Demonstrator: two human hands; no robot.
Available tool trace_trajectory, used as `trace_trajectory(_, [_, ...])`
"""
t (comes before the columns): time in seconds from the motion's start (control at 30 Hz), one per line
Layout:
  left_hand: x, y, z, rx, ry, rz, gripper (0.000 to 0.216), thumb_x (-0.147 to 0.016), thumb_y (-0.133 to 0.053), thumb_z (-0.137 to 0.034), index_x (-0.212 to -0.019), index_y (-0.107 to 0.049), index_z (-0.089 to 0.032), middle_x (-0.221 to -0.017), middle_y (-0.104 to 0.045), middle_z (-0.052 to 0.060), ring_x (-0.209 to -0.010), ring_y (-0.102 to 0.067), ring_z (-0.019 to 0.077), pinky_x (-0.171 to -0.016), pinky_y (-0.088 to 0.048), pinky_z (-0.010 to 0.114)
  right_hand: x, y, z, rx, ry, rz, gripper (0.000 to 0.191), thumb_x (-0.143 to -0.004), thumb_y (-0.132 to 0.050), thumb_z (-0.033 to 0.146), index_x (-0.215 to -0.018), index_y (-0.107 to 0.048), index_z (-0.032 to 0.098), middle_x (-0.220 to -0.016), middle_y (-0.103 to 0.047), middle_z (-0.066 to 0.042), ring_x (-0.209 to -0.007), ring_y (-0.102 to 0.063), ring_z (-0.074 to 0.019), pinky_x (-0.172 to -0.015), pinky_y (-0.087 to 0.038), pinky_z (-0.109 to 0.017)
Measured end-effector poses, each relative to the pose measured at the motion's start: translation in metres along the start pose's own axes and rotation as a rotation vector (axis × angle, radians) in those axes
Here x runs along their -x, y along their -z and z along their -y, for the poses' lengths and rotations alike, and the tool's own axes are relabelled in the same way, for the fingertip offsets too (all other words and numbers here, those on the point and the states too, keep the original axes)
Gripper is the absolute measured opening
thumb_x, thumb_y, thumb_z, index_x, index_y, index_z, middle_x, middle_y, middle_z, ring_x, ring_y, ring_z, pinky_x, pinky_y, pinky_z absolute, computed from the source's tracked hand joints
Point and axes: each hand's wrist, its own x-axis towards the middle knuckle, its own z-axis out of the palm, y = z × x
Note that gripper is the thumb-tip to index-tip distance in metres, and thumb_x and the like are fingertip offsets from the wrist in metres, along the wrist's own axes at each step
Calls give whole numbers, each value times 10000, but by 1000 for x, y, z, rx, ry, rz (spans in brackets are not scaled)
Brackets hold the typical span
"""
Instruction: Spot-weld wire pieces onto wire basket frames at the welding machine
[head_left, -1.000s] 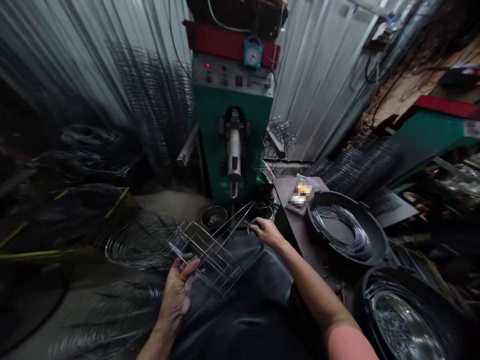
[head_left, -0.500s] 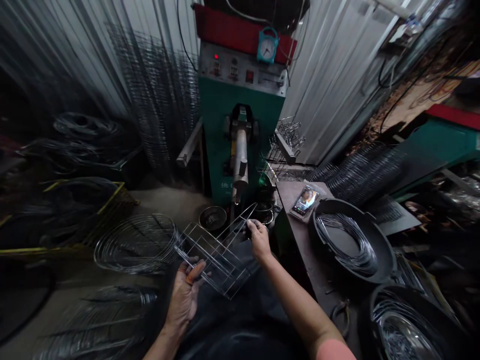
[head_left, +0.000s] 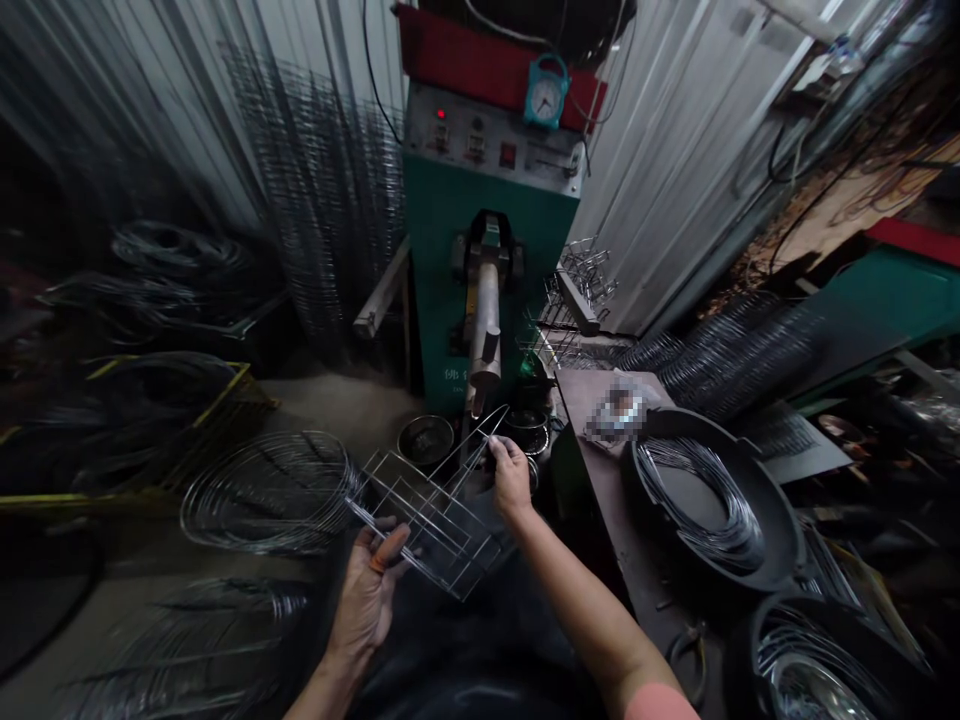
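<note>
A wire rack [head_left: 431,520] of thin metal rods is tilted over my lap. My left hand [head_left: 371,590] grips its near left rail, with the thumb, wrapped in something orange, on top. At the rack's far right side, my right hand [head_left: 511,478] pinches a thin bent wire [head_left: 491,424]. The wire's pointed end rises just below the metal tip of the spot welder's arm [head_left: 486,310]. Whether wire and tip touch, I cannot tell. Behind stands the green welding machine [head_left: 442,240].
Dark bowls [head_left: 425,440] sit below the welder's arm. On the right, a bench [head_left: 592,465] bears a black tray [head_left: 780,520] with a wire coil. Wire rings [head_left: 270,490] lie at left, near a yellow-edged crate [head_left: 244,385]. Tall stacks of wire parts [head_left: 307,170] lean against the wall.
The far end of the rack and the bent wire have shifted slightly left, and my right hand with them. My left hand's grip is unchanged. The view has turned a little.
</note>
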Motion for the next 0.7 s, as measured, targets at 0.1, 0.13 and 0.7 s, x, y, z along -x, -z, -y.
trace_trajectory(0.1, [-3, -1, -2, -5, 11, -2, 390, -486, -787, -317, -803, -582, -220, -936, -523, -6, -877, -525, 179, -652, -492, 289, -6, -2, -3, -18, -4, -7, 260, -652, -621, 404, -682, -555, 154, -574, -474, 50, -511, -426, -69, -507, -382, -200])
trace_trajectory(0.13, [-4, -1, -2, -7, 15, -3, 397, -478, -789, -317, -801, -580, -221, -931, -523, -5, -881, -524, 184, -646, -492, 289, -7, -2, -3, -28, -2, -8, 256, -648, -624, 400, -679, -558, 154, -572, -477, 51, -509, -430, -69, -506, -384, -201])
trace_trajectory(0.7, [-12, -11, -11, -74, 59, -11, 441, -504, -745, -333, -865, -514, -228, -935, -627, 44, -1084, -497, 274, -603, -476, 305, -32, 0, 5, 13, -67, 63, 294, -610, -649, 439, -668, -585, 157, -573, -564, 21, -492, -481, -86, -467, -359, -204])
